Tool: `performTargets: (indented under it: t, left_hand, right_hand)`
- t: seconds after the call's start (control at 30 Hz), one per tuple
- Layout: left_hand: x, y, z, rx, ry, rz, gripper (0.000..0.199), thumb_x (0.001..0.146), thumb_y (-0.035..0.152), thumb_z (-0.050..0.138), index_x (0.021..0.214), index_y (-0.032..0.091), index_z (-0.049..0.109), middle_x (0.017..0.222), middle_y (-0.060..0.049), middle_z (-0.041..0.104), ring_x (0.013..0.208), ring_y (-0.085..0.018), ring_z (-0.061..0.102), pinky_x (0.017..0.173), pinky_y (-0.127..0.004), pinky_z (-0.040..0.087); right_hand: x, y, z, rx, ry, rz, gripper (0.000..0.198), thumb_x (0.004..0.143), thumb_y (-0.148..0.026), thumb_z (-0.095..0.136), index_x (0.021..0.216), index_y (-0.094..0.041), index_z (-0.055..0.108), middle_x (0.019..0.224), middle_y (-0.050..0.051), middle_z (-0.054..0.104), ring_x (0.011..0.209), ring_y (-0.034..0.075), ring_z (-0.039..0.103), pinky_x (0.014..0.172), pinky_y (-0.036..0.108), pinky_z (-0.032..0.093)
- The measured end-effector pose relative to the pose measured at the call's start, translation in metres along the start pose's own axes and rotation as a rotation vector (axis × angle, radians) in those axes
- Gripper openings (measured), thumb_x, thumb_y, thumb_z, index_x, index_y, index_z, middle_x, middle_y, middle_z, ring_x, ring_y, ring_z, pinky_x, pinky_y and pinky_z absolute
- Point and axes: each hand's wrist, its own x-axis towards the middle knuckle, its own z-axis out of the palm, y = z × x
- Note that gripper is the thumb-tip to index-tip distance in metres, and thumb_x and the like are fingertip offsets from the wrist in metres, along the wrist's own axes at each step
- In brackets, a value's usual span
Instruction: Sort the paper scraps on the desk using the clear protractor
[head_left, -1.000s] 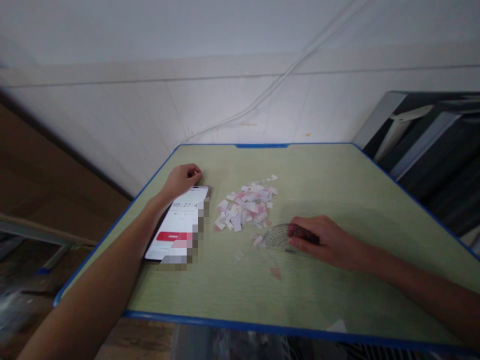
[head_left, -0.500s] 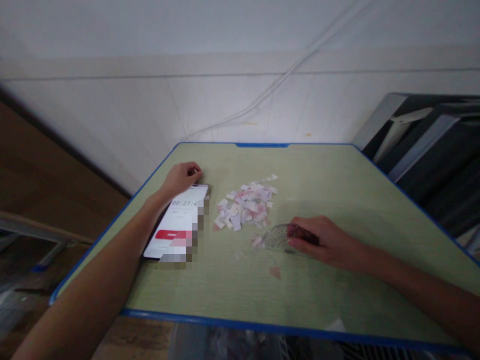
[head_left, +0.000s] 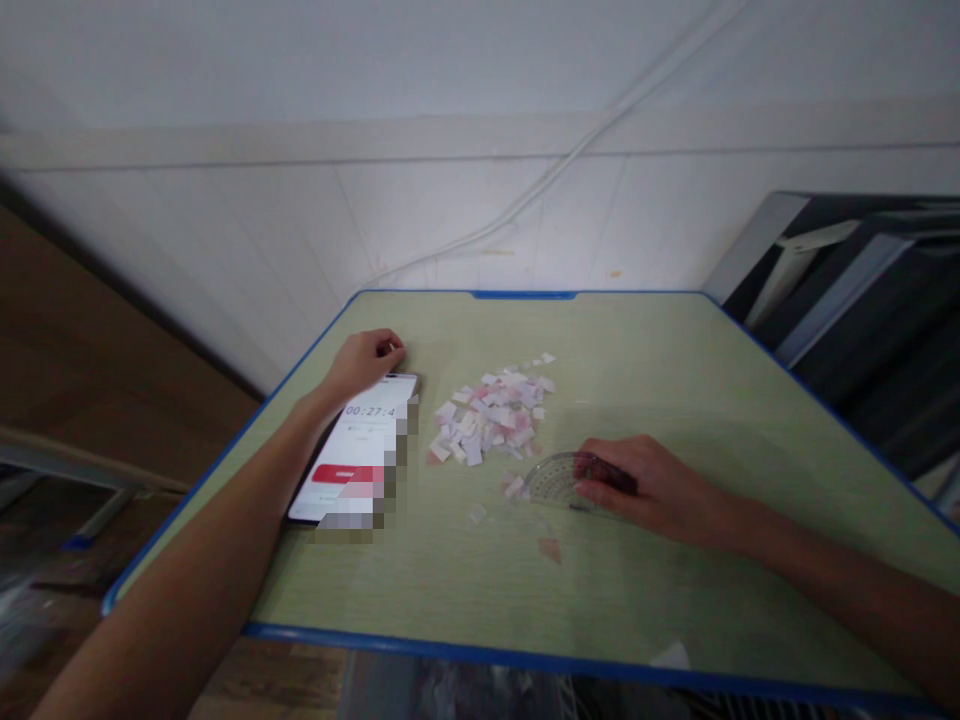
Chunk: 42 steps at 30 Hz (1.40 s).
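Note:
A clear protractor (head_left: 551, 478) lies low over the table, pinched at its right end by my right hand (head_left: 634, 480). Its left edge touches or nearly touches a few small pink and white paper scraps (head_left: 515, 487). Beyond it, left of centre, is a heap of cut paper pieces (head_left: 491, 415), white and pale pink. My left hand (head_left: 369, 358) rests on the table past the top of a phone (head_left: 349, 450), fingers curled in. What those fingers hold, if anything, cannot be made out. The phone's screen shows a running timer, partly blurred out.
The green table (head_left: 637, 350) has a blue rim. One pink scrap (head_left: 550, 549) and a white paper piece (head_left: 673, 656) lie nearer the front edge. A white cable (head_left: 517, 205) runs along the wall behind. Dark folded panels (head_left: 862, 290) stand at the right, a brown board (head_left: 97, 330) at the left.
The view has shifted very slightly, so the table sits a little lower. Both hands, the protractor and the paper heap look the same.

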Motion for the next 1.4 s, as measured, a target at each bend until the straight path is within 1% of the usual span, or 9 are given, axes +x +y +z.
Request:
performTargets:
  t: [0.17,0.3,0.63,0.87,1.07,1.4]
  left_hand:
    - [0.0002,-0.0008,0.0005,-0.006,-0.001,-0.006,0.023,0.068,0.036,0.051,0.071,0.016,0.062,0.055,-0.002,0.055,0.054,-0.013,0.046,0.051,-0.025,0.031]
    - [-0.0001,-0.0002,0.0003,-0.004,0.006,0.001,0.022,0.069,0.035,0.05,0.07,0.016,0.062,0.055,-0.002,0.055,0.053,-0.013,0.046,0.05,-0.025,0.031]
    - [0.0011,0.0018,-0.0022,0.042,-0.004,-0.039,0.019,0.069,0.031,0.052,0.073,0.016,0.063,0.06,-0.002,0.055,0.058,-0.014,0.048,0.054,-0.025,0.032]
    - [-0.0002,0.0036,-0.0029,0.019,-0.006,-0.056,0.02,0.069,0.031,0.052,0.074,0.015,0.063,0.059,-0.002,0.054,0.057,-0.013,0.047,0.054,-0.025,0.032]
    - [-0.0007,0.0049,-0.0039,0.012,-0.015,-0.06,0.021,0.069,0.032,0.052,0.073,0.015,0.063,0.058,-0.002,0.054,0.057,-0.013,0.047,0.054,-0.025,0.032]
    - [0.0005,-0.0001,-0.0009,-0.104,-0.016,-0.079,0.017,0.069,0.03,0.052,0.069,0.016,0.061,0.052,-0.001,0.051,0.052,-0.011,0.045,0.05,-0.024,0.032]
  right_hand:
    - [-0.0001,-0.0008,-0.001,0.001,-0.008,0.011,0.017,0.084,-0.029,0.047,0.077,-0.015,0.055,0.06,0.001,0.057,0.052,0.012,0.049,0.05,0.023,0.035]
    - [-0.0004,0.0002,-0.0005,-0.002,-0.014,0.012,0.017,0.084,-0.029,0.047,0.078,-0.016,0.056,0.059,0.001,0.056,0.05,0.012,0.048,0.05,0.024,0.034]
    - [0.0008,-0.001,-0.0014,0.042,-0.021,0.041,0.016,0.083,-0.032,0.047,0.077,-0.019,0.054,0.05,-0.003,0.048,0.046,0.011,0.043,0.046,0.023,0.03]
    - [0.0011,-0.0012,-0.0011,0.007,-0.018,0.014,0.017,0.084,-0.03,0.047,0.076,-0.018,0.054,0.052,-0.002,0.05,0.046,0.011,0.045,0.048,0.024,0.032]
    - [0.0004,-0.0016,-0.0015,0.009,-0.024,0.019,0.016,0.085,-0.03,0.047,0.076,-0.018,0.053,0.052,-0.002,0.05,0.046,0.011,0.045,0.048,0.024,0.032]
    - [-0.0001,0.0001,-0.0011,0.03,-0.03,0.015,0.014,0.083,-0.027,0.048,0.076,-0.017,0.053,0.055,-0.002,0.051,0.047,0.011,0.045,0.048,0.023,0.032]
